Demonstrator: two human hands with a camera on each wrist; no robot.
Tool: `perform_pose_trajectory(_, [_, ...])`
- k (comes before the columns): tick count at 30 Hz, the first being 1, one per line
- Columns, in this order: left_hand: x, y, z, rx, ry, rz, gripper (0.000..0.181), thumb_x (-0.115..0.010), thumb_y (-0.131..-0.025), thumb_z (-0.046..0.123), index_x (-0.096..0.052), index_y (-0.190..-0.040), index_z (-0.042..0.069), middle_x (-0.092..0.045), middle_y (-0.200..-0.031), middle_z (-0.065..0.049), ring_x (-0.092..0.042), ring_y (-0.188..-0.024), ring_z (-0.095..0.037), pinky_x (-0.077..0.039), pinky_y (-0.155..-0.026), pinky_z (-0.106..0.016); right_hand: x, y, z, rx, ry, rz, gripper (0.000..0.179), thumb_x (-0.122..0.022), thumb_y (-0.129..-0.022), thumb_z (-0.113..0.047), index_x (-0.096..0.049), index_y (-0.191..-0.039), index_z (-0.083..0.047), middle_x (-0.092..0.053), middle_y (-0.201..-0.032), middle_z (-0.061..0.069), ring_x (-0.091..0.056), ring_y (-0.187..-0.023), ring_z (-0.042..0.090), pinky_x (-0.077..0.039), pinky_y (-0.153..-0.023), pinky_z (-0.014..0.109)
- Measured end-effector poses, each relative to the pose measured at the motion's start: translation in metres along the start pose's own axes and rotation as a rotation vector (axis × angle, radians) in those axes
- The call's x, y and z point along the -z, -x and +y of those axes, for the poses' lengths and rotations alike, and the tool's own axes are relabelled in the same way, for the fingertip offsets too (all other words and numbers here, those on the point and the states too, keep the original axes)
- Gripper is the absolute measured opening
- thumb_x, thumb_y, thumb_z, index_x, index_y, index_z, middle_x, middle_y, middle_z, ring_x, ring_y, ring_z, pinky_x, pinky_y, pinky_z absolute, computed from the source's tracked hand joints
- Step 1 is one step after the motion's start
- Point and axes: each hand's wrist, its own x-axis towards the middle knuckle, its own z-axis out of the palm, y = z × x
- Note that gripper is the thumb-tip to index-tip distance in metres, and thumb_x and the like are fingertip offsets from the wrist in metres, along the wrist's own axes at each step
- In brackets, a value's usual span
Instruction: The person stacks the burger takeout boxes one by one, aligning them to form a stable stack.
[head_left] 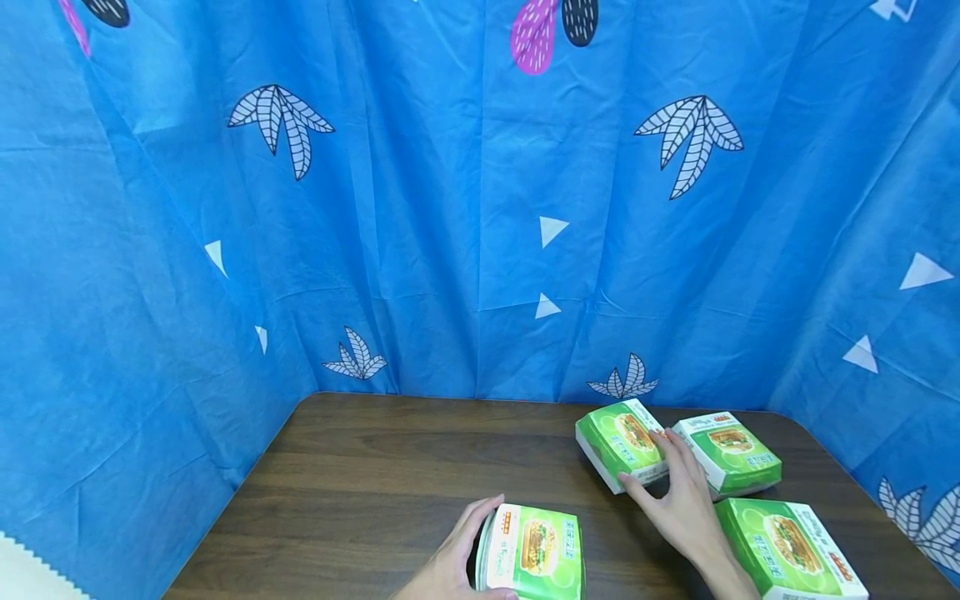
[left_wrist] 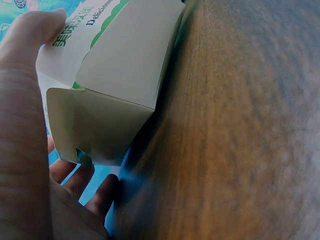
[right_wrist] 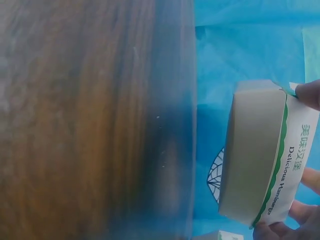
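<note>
My left hand [head_left: 450,560] holds a green-and-white hamburger box [head_left: 542,550] at the near middle of the table, thumb on one side and fingers on the other. In the left wrist view this box [left_wrist: 125,55] sits close to the wood, its pale side facing the camera. Farther back on the right, my right hand [head_left: 678,500] grips another hamburger box [head_left: 618,437] between thumb and fingers. The right wrist view has that box [right_wrist: 255,150] tilted, with a gap between it and the tabletop.
Two more hamburger boxes lie at the right: one box [head_left: 735,454] just beside my right hand, another box [head_left: 791,550] nearer, by the right forearm. The dark wooden table [head_left: 360,483] is bordered by a blue patterned curtain [head_left: 420,250] at the back and sides.
</note>
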Motion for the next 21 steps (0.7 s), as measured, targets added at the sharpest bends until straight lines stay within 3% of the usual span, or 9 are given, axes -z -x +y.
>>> perform_pose_trajectory(6, [0.000, 0.000, 0.000, -0.004, -0.015, 0.009, 0.096, -0.078, -0.080, 0.032, -0.017, -0.153, 0.027, -0.029, -0.151, -0.005, -0.034, -0.129, -0.009, -0.035, -0.105, -0.028, 0.004, 0.000, -0.006, 0.028, 0.009, -0.024, 0.083, -0.076, -0.078, -0.047, -0.042, -0.142, -0.006, -0.031, -0.149, 0.023, -0.030, -0.132, 0.047, -0.030, -0.094, 0.066])
perform_pose_trajectory(15, [0.000, 0.001, 0.004, 0.069, -0.002, -0.002, 0.096, -0.078, -0.080, 0.034, -0.016, -0.154, 0.026, -0.028, -0.150, 0.004, -0.033, -0.129, -0.008, -0.034, -0.105, -0.029, 0.008, 0.000, -0.016, 0.064, -0.009, -0.049, 0.083, -0.076, -0.078, -0.047, -0.041, -0.144, -0.012, -0.030, -0.151, 0.020, -0.029, -0.134, 0.046, -0.030, -0.095, 0.067])
perform_pose_trajectory(21, [0.000, 0.001, 0.004, 0.082, 0.001, -0.009, 0.097, -0.078, -0.080, 0.035, -0.017, -0.154, 0.025, -0.028, -0.150, 0.005, -0.033, -0.129, -0.009, -0.034, -0.106, -0.030, 0.009, 0.000, -0.021, 0.066, -0.031, -0.065, 0.083, -0.076, -0.079, -0.045, -0.039, -0.146, -0.014, -0.029, -0.152, 0.018, -0.027, -0.135, 0.046, -0.030, -0.095, 0.067])
